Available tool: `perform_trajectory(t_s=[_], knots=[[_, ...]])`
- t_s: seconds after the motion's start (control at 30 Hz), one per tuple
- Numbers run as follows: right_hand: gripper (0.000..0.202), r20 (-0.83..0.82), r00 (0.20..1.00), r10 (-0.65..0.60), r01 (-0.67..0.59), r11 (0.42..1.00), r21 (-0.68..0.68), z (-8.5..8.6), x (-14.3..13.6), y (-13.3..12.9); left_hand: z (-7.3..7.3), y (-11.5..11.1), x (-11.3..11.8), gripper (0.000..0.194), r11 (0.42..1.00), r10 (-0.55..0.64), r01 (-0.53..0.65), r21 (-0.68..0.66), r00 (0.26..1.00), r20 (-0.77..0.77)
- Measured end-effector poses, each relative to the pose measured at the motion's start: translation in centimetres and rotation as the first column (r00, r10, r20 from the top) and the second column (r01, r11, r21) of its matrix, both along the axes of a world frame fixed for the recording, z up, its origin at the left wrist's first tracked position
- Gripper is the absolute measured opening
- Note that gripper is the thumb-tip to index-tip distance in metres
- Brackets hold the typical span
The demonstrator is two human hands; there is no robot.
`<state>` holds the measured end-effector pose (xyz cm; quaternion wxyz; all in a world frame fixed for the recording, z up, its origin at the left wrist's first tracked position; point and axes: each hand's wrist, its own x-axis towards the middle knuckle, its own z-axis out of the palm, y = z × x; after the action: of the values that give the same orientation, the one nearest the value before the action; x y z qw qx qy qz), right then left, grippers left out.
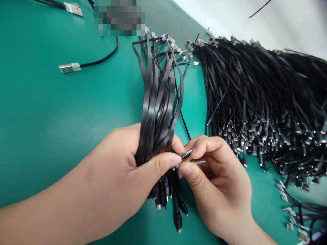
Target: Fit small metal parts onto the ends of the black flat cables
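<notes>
My left hand (138,166) is closed round a bundle of flat black cables (158,109), near their lower ends. Metal USB plugs fan out at the top of the bundle, and small dark connectors hang below the hand. My right hand (217,177) is at the bundle's right side, close to the left thumb tip. Between its thumb and fingers is a small, thin metal piece (186,154), which the left thumb also touches. What exactly that piece is cannot be made out.
A large heap of black cables (255,92) covers the right side of the green table (63,136). More cable ends (296,207) lie at lower right. A USB plug (69,67) lies at upper left, another (74,9) above it. A blurred patch hides something at the top.
</notes>
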<state>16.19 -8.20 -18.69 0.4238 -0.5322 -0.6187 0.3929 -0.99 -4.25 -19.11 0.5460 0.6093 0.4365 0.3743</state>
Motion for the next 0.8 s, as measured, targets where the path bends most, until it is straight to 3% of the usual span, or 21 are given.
perform_trajectory(t_s=[0.6,0.8], knots=[[0.014,-0.094,0.996,0.003,-0.002,1.0,0.017,-0.4,-0.11,0.28,0.08,0.1,-0.01,0.01,0.99,0.002,-0.001,-0.14,1.0,0.003],[0.008,0.04,0.999,-0.009,0.003,0.992,0.126,-0.76,0.41,-0.05,0.19,-0.27,-0.2,0.019,0.977,-0.007,0.005,-0.213,1.0,-0.007]])
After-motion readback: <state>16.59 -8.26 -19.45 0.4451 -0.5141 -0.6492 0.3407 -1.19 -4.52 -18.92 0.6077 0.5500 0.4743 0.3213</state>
